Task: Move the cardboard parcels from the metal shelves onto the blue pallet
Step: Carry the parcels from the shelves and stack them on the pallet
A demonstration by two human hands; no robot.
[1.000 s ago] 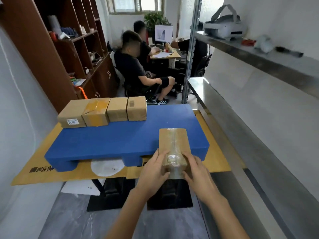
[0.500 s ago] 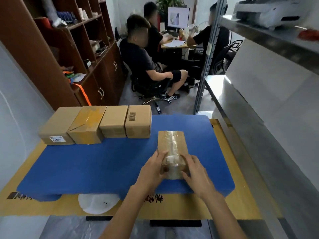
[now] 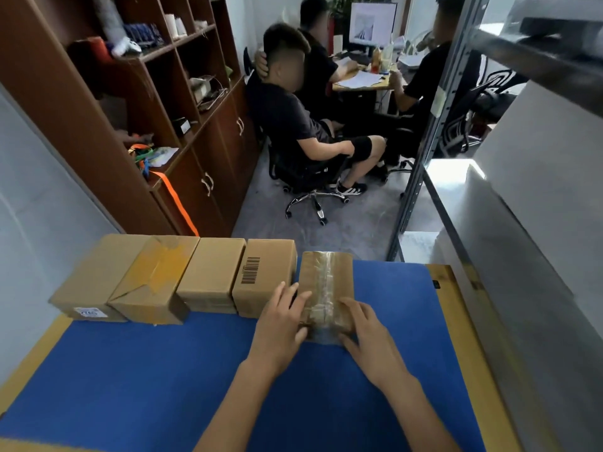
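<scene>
Blue pallet [image 3: 163, 370] is carrying four boxes [image 3: 182, 275] far left; left hand [image 3: 280, 324] and right hand [image 3: 365, 334] are grasping the parcel [image 3: 326, 282] beside them; best sliding it flush, squarely.

Both bare forearms reach forward from the near edge, converging toward the middle. The left hand [image 3: 283, 324] lies palm down with fingers [image 3: 287, 296] stretched forward and slightly spread, its thumb side pressed to the left face of the taped parcel [image 3: 326, 288]. The right hand [image 3: 370, 337] mirrors it on the right face, fingers curled loosely, so the grip is a two-sided clasp.
</scene>
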